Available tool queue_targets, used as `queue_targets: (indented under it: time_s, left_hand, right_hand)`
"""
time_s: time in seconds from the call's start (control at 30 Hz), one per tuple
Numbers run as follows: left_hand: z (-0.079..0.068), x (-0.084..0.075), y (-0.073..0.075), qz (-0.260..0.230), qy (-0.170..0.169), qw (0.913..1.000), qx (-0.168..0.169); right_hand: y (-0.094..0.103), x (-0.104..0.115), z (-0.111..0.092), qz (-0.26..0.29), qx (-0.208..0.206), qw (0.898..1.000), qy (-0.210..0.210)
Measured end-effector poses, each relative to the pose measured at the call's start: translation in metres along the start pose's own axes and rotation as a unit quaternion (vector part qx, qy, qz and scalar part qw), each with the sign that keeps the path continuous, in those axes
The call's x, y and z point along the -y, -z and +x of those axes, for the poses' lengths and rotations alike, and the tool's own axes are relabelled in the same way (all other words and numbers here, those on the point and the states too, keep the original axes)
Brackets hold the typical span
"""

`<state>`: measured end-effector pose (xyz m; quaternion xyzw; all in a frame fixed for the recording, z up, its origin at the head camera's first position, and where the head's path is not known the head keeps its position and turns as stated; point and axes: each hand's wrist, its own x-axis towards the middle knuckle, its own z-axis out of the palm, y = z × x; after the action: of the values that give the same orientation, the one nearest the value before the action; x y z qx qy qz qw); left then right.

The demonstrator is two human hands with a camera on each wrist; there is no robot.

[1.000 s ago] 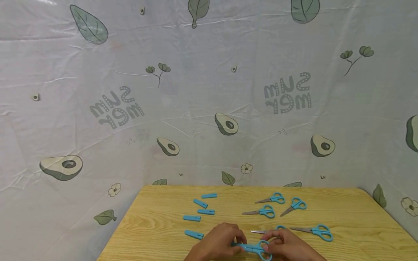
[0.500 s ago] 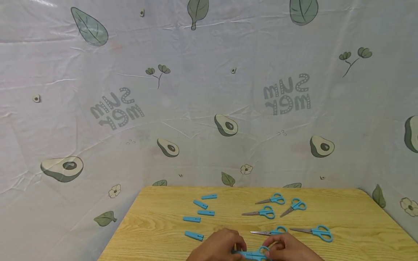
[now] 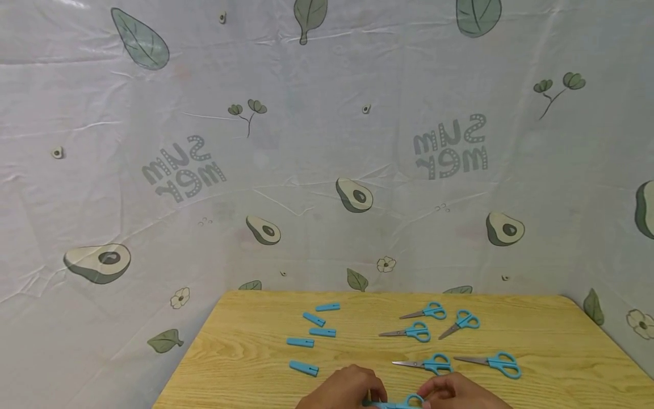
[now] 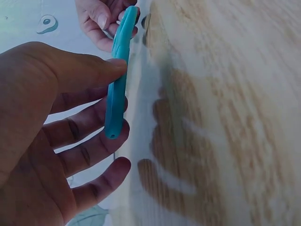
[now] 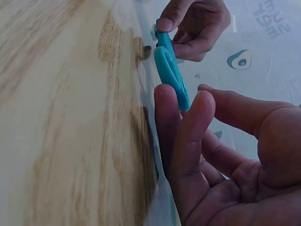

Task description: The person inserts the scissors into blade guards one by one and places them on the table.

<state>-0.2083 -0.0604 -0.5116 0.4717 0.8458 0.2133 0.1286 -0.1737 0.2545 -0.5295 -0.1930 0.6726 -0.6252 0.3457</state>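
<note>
Wooden table: blue caps, uncapped scissors beyond the fingers.

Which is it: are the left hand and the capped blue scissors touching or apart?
Touching. The left wrist view shows the left hand pinching the capped scissors, its thumb pressed against them.

smooth plastic scissor handle, metal blades; wood-grained tabletop, glossy backdrop
</note>
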Motion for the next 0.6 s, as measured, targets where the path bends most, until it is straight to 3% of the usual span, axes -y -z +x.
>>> queue_targets:
  time_s: [0.27, 0.6]
  left_hand:
    - [-0.002, -0.0019, -0.0012, 0.007, -0.002, 1.0, 0.0]
    - [-0.0058, -0.0005, 0.0009, 0.003, 0.0, 1.0, -0.009]
  right_hand:
    - [0.0049, -0.0028, -0.0051, -0.035, -0.022, 0.999, -0.002]
    - [0.0065, -0.0034, -0.0076, -0.008, -0.013, 1.0, 0.009]
